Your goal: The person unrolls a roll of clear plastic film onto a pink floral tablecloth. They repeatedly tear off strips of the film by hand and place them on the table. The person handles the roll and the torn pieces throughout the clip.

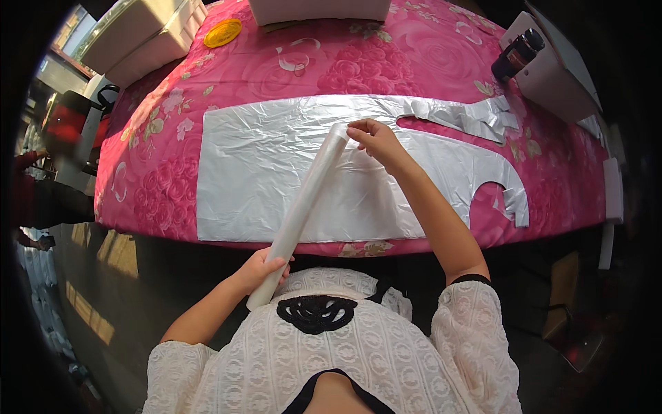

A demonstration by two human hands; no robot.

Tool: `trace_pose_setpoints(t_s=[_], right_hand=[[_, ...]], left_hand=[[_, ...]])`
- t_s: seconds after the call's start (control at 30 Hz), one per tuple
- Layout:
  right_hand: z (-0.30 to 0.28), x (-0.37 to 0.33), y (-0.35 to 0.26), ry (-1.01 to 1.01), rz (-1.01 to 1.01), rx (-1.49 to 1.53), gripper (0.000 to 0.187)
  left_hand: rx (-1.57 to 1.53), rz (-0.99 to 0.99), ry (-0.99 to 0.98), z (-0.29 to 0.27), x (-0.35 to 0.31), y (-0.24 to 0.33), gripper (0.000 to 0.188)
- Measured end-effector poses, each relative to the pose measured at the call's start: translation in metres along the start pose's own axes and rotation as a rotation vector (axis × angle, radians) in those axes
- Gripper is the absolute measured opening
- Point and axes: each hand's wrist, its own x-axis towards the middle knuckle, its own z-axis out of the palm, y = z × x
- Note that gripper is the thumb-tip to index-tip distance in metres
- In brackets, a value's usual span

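A long, whitish roll of plastic film (301, 200) slants up from my body over the table. Wrapped round its lower part, my left hand (265, 268) grips it just off the table's near edge. At the upper end my right hand (376, 141) pinches the rim of the roll between thumb and fingers. Beneath the roll, a thin silvery-white plastic sheet (241, 172) lies spread flat. Its left side is straight, while curved cut-outs and narrow strips shape its right end. Fine creases run across it.
A pink floral cloth (165, 200) covers the table. White boxes stand at the back left (148, 41), back middle (321, 10) and right (558, 76). A dark bottle (517, 55) is by the right box; a yellow round dish (223, 32) lies far left. Another person (52, 200) is at left.
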Motion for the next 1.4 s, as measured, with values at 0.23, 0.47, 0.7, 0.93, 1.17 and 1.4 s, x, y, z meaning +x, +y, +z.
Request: trace_pose_setpoints(t_s=[0.23,0.47,0.7,0.93,1.17,1.4], right_hand=[[0.01,0.033,-0.013,-0.299,0.25,-0.084,0.039],[0.01,0.06,-0.007,-0.433,0.327,-0.03,0.019],[-0.023,0.061,0.0,-0.134,0.15,-0.146,0.02],[-0.176,0.071,0.028,0.413,0.034,-0.254,0.021],[-0.098,0.072,0.013,0.155,0.022,-0.113,0.021],[-0.035,0.095,0.0,-0.041,-0.042,-0.213,0.018]], left_hand=[[-0.073,-0.045,0.027,-0.01,0.001,-0.011,0.049],[-0.076,-0.036,-0.003,-0.013,0.004,-0.016,0.047],[-0.039,-0.088,-0.01,-0.02,-0.008,-0.014,0.037],[0.041,-0.364,-0.213,-0.093,-0.089,-0.024,0.051],[1.045,0.217,-0.086,-0.063,-0.005,0.096,0.049],[1.517,1.218,0.204,-0.012,0.107,0.137,0.042]])
